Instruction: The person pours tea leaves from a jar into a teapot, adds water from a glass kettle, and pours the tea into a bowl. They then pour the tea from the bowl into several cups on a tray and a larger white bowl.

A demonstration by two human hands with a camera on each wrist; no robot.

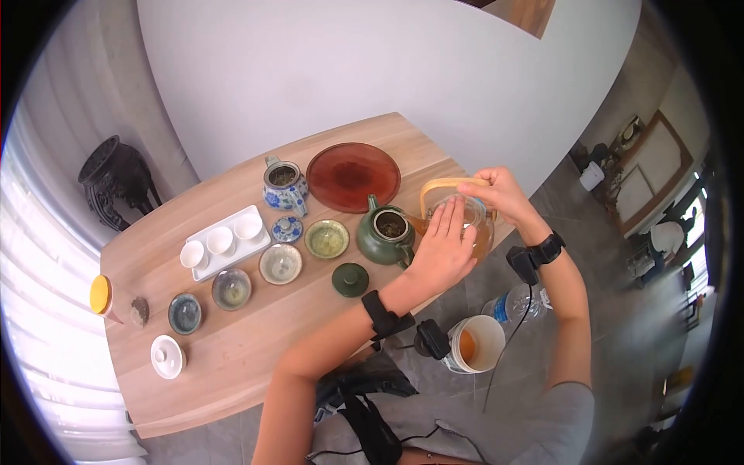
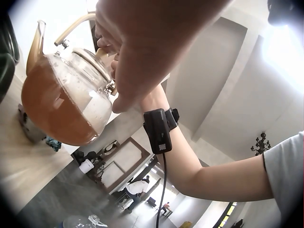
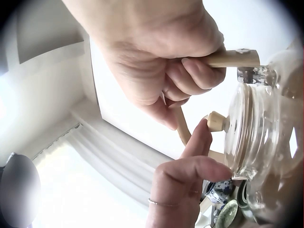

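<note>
A glass teapot point(image 1: 484, 236) of amber liquid is held tilted, its spout over the opening of a green teapot point(image 1: 380, 244). My right hand point(image 1: 504, 195) grips its wooden handle point(image 3: 232, 58). With fingers extended, my left hand point(image 1: 443, 252) touches the lid; in the right wrist view a fingertip of that hand point(image 3: 183, 185) rests on the wooden knob point(image 3: 216, 121) and the thumb on the lid's edge. The left wrist view shows liquid slanting inside the glass teapot point(image 2: 59, 107). Dark leaves lie in the green teapot. Its green lid point(image 1: 350, 280) sits on the table.
A round red tray point(image 1: 353, 177) and a blue-and-white teapot point(image 1: 284, 198) stand at the back. Several bowls, such as a pale one point(image 1: 280, 264), and a white tray point(image 1: 200, 271) of cups are leftward. On the floor are a bucket point(image 1: 490, 341) and a plastic bottle point(image 1: 515, 304).
</note>
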